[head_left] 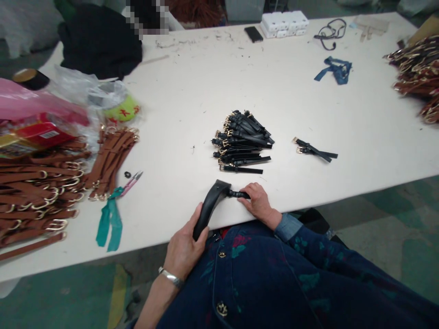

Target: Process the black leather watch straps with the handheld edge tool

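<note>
My left hand [185, 242] is wrapped round a curved black strap [208, 205] near the table's front edge. The strap looks like smooth leather and widens at its upper end. There it meets a small black buckle strap [236, 193], which my right hand [258, 201] pinches between thumb and fingers. Whether the two pieces are joined cannot be made out. Just beyond my hands lies a fanned pile of short black buckle straps [243, 137] with gold buckles. Two more black straps [314, 149] lie crossed to the right of it.
Brown buckled straps [34, 196] are heaped at the left, beside pink-handled thread snips [132, 183] and a teal ribbon [110, 219]. Farther back are a phone [254, 34], white boxes [284, 23] and blue cloth [334, 71]. A person in black [99, 41] leans at the far side.
</note>
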The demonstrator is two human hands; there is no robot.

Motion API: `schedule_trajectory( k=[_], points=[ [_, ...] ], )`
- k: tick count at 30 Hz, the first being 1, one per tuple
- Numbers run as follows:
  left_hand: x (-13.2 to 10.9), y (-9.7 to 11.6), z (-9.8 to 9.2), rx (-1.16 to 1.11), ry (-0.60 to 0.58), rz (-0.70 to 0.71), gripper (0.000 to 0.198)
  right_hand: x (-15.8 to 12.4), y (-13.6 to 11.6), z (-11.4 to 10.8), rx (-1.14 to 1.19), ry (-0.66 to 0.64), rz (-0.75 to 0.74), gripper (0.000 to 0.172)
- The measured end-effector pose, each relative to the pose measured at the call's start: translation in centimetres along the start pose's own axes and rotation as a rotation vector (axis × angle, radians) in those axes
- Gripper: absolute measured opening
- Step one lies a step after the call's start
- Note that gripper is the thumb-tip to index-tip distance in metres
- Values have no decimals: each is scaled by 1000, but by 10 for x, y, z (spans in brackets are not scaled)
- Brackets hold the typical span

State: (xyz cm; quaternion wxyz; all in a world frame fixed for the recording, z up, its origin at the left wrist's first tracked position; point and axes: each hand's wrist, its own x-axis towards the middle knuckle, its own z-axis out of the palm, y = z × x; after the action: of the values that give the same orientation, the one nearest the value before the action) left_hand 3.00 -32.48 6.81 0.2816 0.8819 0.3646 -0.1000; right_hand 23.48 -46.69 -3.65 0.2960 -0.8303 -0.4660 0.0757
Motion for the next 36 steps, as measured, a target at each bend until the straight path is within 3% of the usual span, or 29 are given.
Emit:
schedule_trajectory(
  k=[6, 22, 32, 36],
  points=[
    [1, -6, 2, -44, 2, 5, 66, 7, -7, 1, -106, -81, -7, 20],
    [4, -13, 2, -105, 37, 73, 66, 7, -15, 4, -54, -66, -47, 16],
    [-23, -27, 1, -88, -3, -82, 67, 7, -14, 5, -9, -46, -46, 17],
    [-29, -27, 0, -75, -10, -58, 66, 7, -12, 7, -6, -36, -31, 18]
  ],
)
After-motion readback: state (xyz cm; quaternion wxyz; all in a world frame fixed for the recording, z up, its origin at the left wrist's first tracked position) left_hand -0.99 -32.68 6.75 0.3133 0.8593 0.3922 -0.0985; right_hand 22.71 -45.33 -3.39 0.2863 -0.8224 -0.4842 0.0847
